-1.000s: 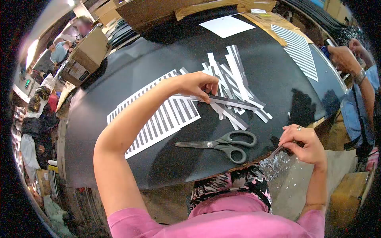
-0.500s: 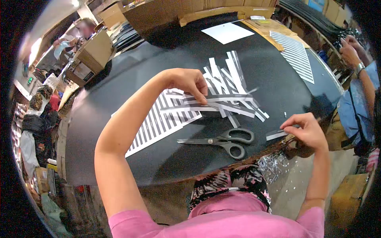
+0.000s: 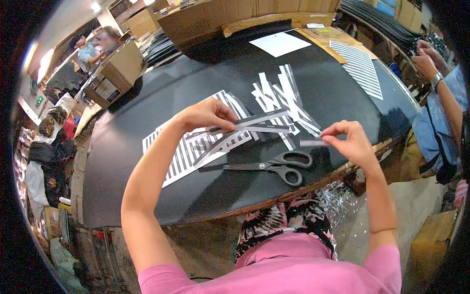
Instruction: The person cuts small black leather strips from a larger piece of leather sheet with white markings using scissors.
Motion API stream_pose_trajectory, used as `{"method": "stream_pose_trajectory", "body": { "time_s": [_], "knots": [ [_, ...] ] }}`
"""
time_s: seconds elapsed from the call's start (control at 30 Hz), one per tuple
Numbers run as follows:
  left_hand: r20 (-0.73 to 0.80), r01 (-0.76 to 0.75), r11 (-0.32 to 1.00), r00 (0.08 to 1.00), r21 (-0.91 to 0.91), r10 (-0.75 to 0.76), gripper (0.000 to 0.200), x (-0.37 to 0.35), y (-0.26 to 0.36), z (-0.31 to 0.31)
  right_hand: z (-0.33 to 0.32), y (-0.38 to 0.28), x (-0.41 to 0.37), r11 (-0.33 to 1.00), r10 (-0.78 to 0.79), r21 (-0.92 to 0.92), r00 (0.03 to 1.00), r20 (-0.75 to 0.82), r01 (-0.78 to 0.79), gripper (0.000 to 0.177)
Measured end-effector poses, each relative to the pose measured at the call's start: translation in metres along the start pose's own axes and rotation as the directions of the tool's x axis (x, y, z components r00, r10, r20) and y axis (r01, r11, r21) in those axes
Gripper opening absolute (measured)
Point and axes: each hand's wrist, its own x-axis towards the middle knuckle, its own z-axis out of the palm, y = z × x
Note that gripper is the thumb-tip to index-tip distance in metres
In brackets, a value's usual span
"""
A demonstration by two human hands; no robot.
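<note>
From my remote seat I log: one dark-topped table (image 3: 196,196); large cardboard panel (image 3: 235,19), upright along its far edge; carton (image 3: 115,73), left; pale floor (image 3: 406,201), littered with scraps (silvery ones); ceiling lights (image 3: 95,7), lit, upper left.

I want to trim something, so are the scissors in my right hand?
No, the scissors lie on the dark tabletop while the right hand pinches a strip.
</note>
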Motion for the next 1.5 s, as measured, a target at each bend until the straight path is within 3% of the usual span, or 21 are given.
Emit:
{"method": "stream_pose_trajectory", "body": {
  "time_s": [0.07, 0.13, 0.2, 0.27, 0.4, 0.5, 0.53, 0.57, 0.67, 0.7, 0.73, 0.8, 0.87, 0.9, 0.93, 1.07, 1.17, 1.2, 1.27, 1.47, 1.5],
  "knots": [
    [-0.122, 0.011, 0.999, 0.992, -0.049, -0.017, 0.029, -0.014, 0.002, 0.005, 0.012, 0.003, 0.002, 0.999, 0.023, 0.034, 0.999, -0.048, -0.021, 0.014],
    [-0.143, -0.041, 0.988, 0.989, -0.149, 0.02, 0.029, -0.018, -0.01, 0.01, 0.022, 0.007, -0.002, 0.991, 0.059, -0.111, 0.995, -0.086, -0.069, 0.014],
    [-0.16, -0.047, 0.987, 0.987, -0.154, 0.022, 0.03, -0.023, -0.015, 0.014, 0.028, -0.001, -0.002, 0.984, 0.102, -0.137, 0.992, -0.069, -0.111, 0.016],
    [-0.157, -0.082, 0.971, 0.986, -0.225, 0.047, 0.028, -0.023, -0.024, 0.019, 0.034, -0.016, 0.003, 0.956, -0.237, -0.233, 0.939, -0.251, 0.179, 0.018],
    [-0.193, -0.115, 0.973, 0.978, -0.202, 0.075, 0.027, -0.023, -0.023, 0.03, 0.057, -0.05, 0.046, 0.937, -0.348, -0.037, 0.92, -0.18, 0.347, 0.021],
    [-0.205, -0.152, 0.98, 0.971, -0.125, 0.124, 0.026, -0.024, -0.02, 0.034, 0.088, -0.061, 0.09, 0.859, -0.511, -0.107, 0.836, -0.201, 0.5, 0.022],
    [-0.197, -0.158, 0.983, 0.971, -0.095, 0.137, 0.026, -0.025, -0.018, 0.035, 0.097, -0.068, 0.104, 0.944, -0.33, 0.008, 0.944, -0.003, 0.33, 0.022],
    [-0.211, -0.166, 0.983, 0.967, -0.082, 0.145, 0.027, -0.027, -0.016, 0.036, 0.103, -0.071, 0.113, 0.989, -0.139, 0.079, 0.967, 0.215, 0.125, 0.022],
    [-0.2, -0.192, 0.981, 0.961, 0.018, 0.192, 0.028, -0.029, -0.02, 0.036, 0.118, -0.075, 0.13, 0.976, -0.14, 0.208, 0.933, 0.332, 0.072, 0.025],
    [-0.231, -0.158, 0.987, 0.961, -0.001, 0.154, 0.028, -0.034, -0.012, 0.037, 0.122, -0.079, 0.135, 0.935, -0.254, 0.299, 0.949, 0.185, 0.192, 0.031],
    [-0.241, -0.151, 0.988, 0.96, -0.01, 0.144, 0.028, -0.037, -0.012, 0.036, 0.123, -0.082, 0.138, 0.915, -0.352, 0.195, 0.935, -0.047, 0.354, 0.025],
    [-0.288, -0.084, 0.995, 0.953, 0.049, 0.094, 0.028, -0.043, -0.015, 0.031, 0.105, -0.101, 0.135, 0.89, -0.215, 0.378, 0.966, -0.144, 0.255, 0.014],
    [-0.301, -0.087, 0.995, 0.951, -0.048, 0.069, 0.03, -0.048, -0.026, 0.023, 0.088, -0.111, 0.127, 0.814, -0.498, 0.207, 0.836, -0.232, 0.543, 0.009],
    [-0.299, -0.096, 0.995, 0.951, -0.041, 0.079, 0.03, -0.046, -0.034, 0.017, 0.083, -0.11, 0.121, 0.778, -0.556, 0.285, 0.825, -0.1, 0.56, 0.014],
    [-0.296, -0.106, 0.994, 0.951, -0.034, 0.092, 0.03, -0.044, -0.04, 0.014, 0.081, -0.111, 0.114, 0.739, -0.651, 0.23, 0.759, -0.004, 0.634, 0.015],
    [-0.337, -0.147, 0.989, 0.932, -0.024, 0.131, 0.031, -0.039, -0.048, 0.015, 0.096, -0.094, 0.088, 0.78, -0.62, 0.175, 0.705, 0.343, 0.601, 0.012],
    [-0.357, -0.129, 0.991, 0.928, -0.036, 0.107, 0.031, -0.038, -0.043, 0.022, 0.121, -0.085, 0.077, 0.802, -0.591, 0.131, 0.742, 0.315, 0.583, 0.011],
    [-0.362, -0.118, 0.993, 0.926, -0.014, 0.105, 0.031, -0.038, -0.041, 0.024, 0.13, -0.085, 0.074, 0.798, -0.602, 0.162, 0.76, 0.243, 0.58, 0.01],
    [-0.34, -0.165, 0.986, 0.927, 0.003, 0.156, 0.028, -0.036, -0.039, 0.026, 0.136, -0.087, 0.071, 0.731, -0.68, -0.018, 0.73, 0.07, 0.682, 0.012],
    [-0.362, -0.194, 0.98, 0.912, 0.038, 0.194, 0.027, -0.038, -0.042, 0.028, 0.111, -0.086, 0.078, 0.753, -0.657, -0.005, 0.753, 0.021, 0.658, 0.013],
    [-0.39, -0.158, 0.973, 0.896, 0.17, 0.214, 0.027, -0.041, -0.036, 0.026, 0.108, -0.088, 0.075, 0.772, -0.634, 0.022, 0.768, 0.09, 0.635, 0.013]
  ]
}}
